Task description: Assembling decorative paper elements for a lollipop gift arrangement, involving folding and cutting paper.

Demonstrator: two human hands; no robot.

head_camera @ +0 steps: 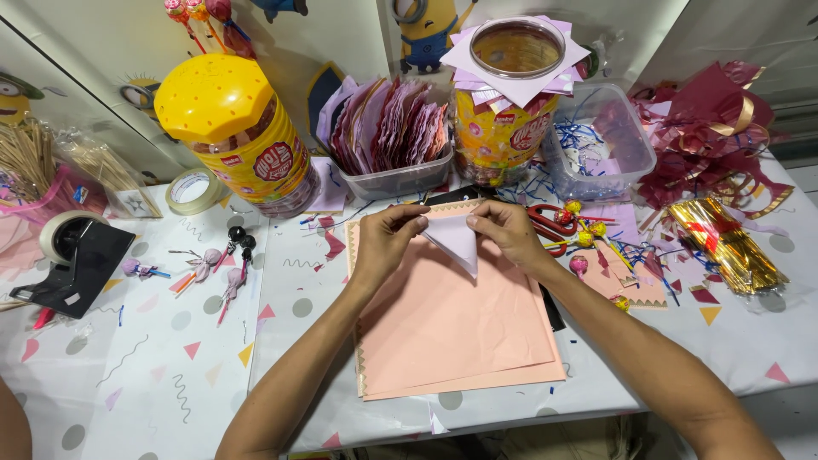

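Pinching a small pale lilac paper triangle (456,238) between them, the left hand (388,238) and right hand (507,232) meet near centre of the view, each with thumb and fingers closed on an upper corner of the fold, its point hanging down toward 6 o'clock. The triangle sits just above a stack of peach paper sheets (443,332) lying flat on the patterned tablecloth (153,375). At 12 o'clock from the hands, a clear tub of folded pink and purple papers (392,136). At 11 o'clock, a big lollipop jar with yellow lid (234,128); at 1 o'clock, a second jar (507,119) topped with lilac paper squares. Red scissors (550,220) lie just beside the right hand at 2 o'clock, with loose lollipops (588,234) near. Far at 3 o'clock, gold foil strips (728,243) and red wrap (707,128). At 9 o'clock, a black tape dispenser (72,260), wrapped lollipops (213,264) between it and the left arm.
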